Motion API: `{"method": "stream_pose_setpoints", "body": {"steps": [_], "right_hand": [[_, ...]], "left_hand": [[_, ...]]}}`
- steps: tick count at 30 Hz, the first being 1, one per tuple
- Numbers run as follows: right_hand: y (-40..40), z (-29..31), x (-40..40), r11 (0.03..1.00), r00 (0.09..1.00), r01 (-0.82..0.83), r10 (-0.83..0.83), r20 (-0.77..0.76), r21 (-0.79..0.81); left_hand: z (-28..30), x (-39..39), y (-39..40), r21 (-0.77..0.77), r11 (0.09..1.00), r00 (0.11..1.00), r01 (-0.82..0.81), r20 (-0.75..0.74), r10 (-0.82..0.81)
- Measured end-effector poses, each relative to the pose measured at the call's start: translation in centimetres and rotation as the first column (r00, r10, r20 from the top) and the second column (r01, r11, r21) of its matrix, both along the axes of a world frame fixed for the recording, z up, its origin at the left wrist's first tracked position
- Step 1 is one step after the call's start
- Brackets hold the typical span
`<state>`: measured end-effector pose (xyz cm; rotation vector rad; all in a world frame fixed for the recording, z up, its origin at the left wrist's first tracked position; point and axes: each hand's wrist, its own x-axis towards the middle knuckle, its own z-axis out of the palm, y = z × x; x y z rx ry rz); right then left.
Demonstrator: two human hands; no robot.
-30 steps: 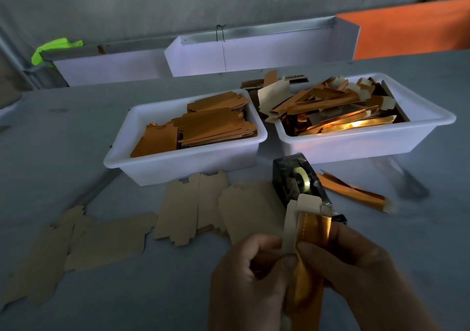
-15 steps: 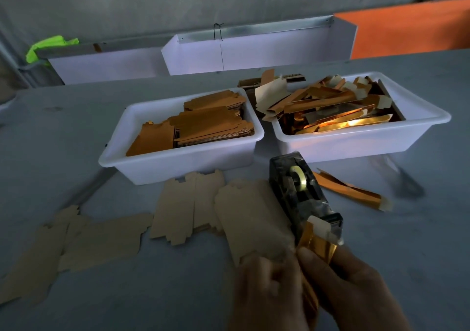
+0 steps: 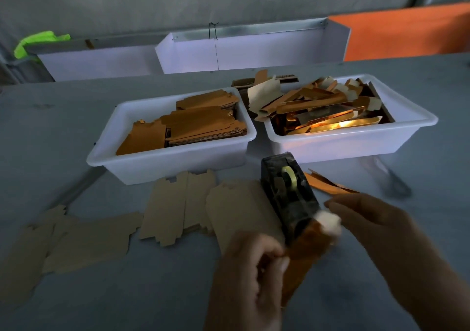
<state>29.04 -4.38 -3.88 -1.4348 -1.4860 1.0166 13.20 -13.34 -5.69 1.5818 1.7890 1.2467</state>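
A grey table (image 3: 76,132) is seen across the whole view. Two white tubs are set side by side on it. The left tub (image 3: 162,169) is filled with stacked flat orange-brown cards, and the right tub (image 3: 351,147) is heaped with folded gold and brown pieces. Pale card blanks (image 3: 173,208) are laid flat on the table in front of the left tub.

The left hand (image 3: 250,274) is held low near the bottom edge, and its curled fingers are pinched on the left edge of a folded gold card (image 3: 305,251). The right hand (image 3: 376,231) is held just beside the card's white end with its fingers stretched out and closed on nothing. It is blurred, so contact cannot be told.

A dark tape dispenser (image 3: 287,196) is stood in front of the gap between the tubs. The gold card is held upright at its near end, above the table. A thin orange strip (image 3: 328,185) is left lying just right of the dispenser.
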Motion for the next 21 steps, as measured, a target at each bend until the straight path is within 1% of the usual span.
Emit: {"method": "stream_pose_setpoints", "body": {"steps": [2,4,5,7,11,14,17,21], "right_hand": [[1.0,-0.3,0.0,0.982,0.988,-0.155,0.153,-0.026,-0.107],[1.5,-0.5,0.0,0.955,0.968,-0.250,0.244,-0.057,-0.160],[1.7,-0.6,0.1,0.944,0.961,-0.274,0.263,-0.083,-0.185],[2.1,-0.8,0.1,0.923,0.949,-0.311,0.287,-0.132,-0.226],[2.2,-0.7,-0.2,0.916,0.943,-0.333,0.317,-0.106,-0.222],[2.5,-0.7,-0.4,0.914,0.949,-0.313,0.293,-0.112,-0.259],[2.3,-0.9,-0.5,0.923,0.953,-0.297,0.272,-0.133,-0.245],[1.2,-1.1,-0.2,0.960,0.948,-0.213,0.158,-0.278,-0.182]], "left_hand": [[-0.4,1.0,0.4,0.025,0.993,0.974,0.116,-0.200,-0.109],[-0.6,1.4,0.8,0.028,0.989,0.944,0.145,-0.304,-0.130],[-0.6,1.3,1.1,0.021,0.986,0.939,0.166,-0.309,-0.152],[-0.5,0.8,1.5,-0.003,0.974,0.940,0.225,-0.262,-0.218],[-0.2,-0.2,1.9,-0.034,0.945,0.933,0.324,-0.157,-0.325],[-0.2,-0.2,2.0,-0.031,0.955,0.945,0.296,-0.138,-0.297],[-0.5,0.0,1.6,-0.045,0.955,0.951,0.292,-0.089,-0.295],[-0.6,0.3,1.5,-0.037,0.958,0.951,0.285,-0.117,-0.287]]}}
